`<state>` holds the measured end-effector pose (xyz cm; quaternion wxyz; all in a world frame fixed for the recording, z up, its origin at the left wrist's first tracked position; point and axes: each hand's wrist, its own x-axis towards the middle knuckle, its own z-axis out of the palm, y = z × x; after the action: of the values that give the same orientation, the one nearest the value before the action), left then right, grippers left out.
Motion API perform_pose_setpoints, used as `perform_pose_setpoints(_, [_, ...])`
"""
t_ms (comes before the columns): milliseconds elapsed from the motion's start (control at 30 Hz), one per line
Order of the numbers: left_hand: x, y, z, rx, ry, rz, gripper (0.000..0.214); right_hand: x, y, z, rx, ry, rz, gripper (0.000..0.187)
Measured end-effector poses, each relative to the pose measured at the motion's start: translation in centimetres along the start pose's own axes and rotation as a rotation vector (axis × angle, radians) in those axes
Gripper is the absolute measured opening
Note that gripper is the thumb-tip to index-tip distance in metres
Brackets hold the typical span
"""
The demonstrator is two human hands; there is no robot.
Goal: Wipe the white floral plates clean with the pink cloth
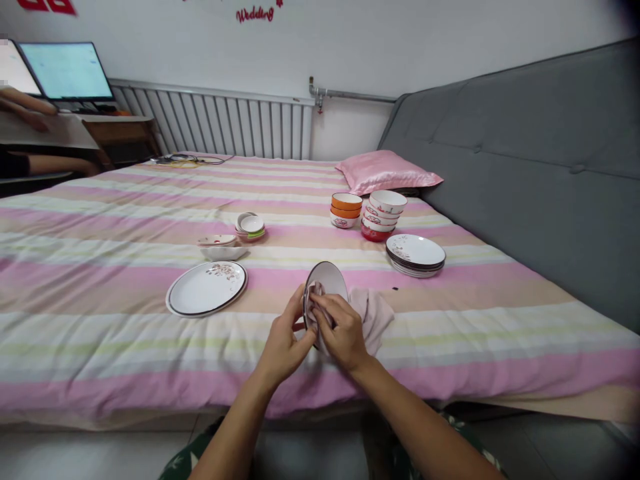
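Note:
My left hand (pixel 285 343) grips the lower left rim of a white plate (pixel 330 279) held up on edge over the front of the bed. My right hand (pixel 344 331) presses a beige cloth (pixel 373 313) against the plate's face, fingers closed on the cloth. The rest of the cloth hangs to the right behind my right hand. A single white plate with a dark rim and flower print (pixel 207 288) lies flat to the left of my hands.
On the striped bed (pixel 100 313) stand a stack of plates (pixel 416 255), two stacks of bowls (pixel 346 209) (pixel 384 213), small saucers (pixel 250 225) and small dishes (pixel 220 245). A pink pillow (pixel 385 171) lies by the grey headboard (pixel 525 167). Another person's arm (pixel 25 107) rests by monitors at far left.

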<state>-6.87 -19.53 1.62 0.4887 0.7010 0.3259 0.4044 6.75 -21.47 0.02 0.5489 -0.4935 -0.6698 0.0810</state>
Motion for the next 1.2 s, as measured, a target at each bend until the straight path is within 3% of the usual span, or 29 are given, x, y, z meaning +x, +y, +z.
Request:
perform_pose_setpoints(333, [-0.4, 0.1, -0.1, 0.048, -0.035, 0.035, 0.072, 2.4, 1.7, -0.1, -0.053, 0.161, 0.170, 0.027])
perform_pose_setpoints(700, [-0.4, 0.4, 0.0, 0.040, -0.018, 0.006, 0.073, 1.9, 4.7, 0.1, -0.198, 0.212, 0.435, 0.030])
perform_pose_setpoints(900, [-0.5, 0.6, 0.2, 0.054, -0.045, 0.037, 0.072, 1.9, 6.4, 0.3, -0.058, 0.362, 0.577, 0.038])
perform_pose_setpoints(1000, [-0.6, 0.8, 0.3, 0.069, -0.054, 0.053, 0.071, 2.6, 5.7, 0.0, 0.023, 0.350, 0.511, 0.040])
perform_pose_setpoints(1200, [-0.7, 1.0, 0.3, 0.066, -0.082, 0.060, 0.070, 4.1, 2.6, -1.2, 0.005, 0.270, 0.150, 0.033])
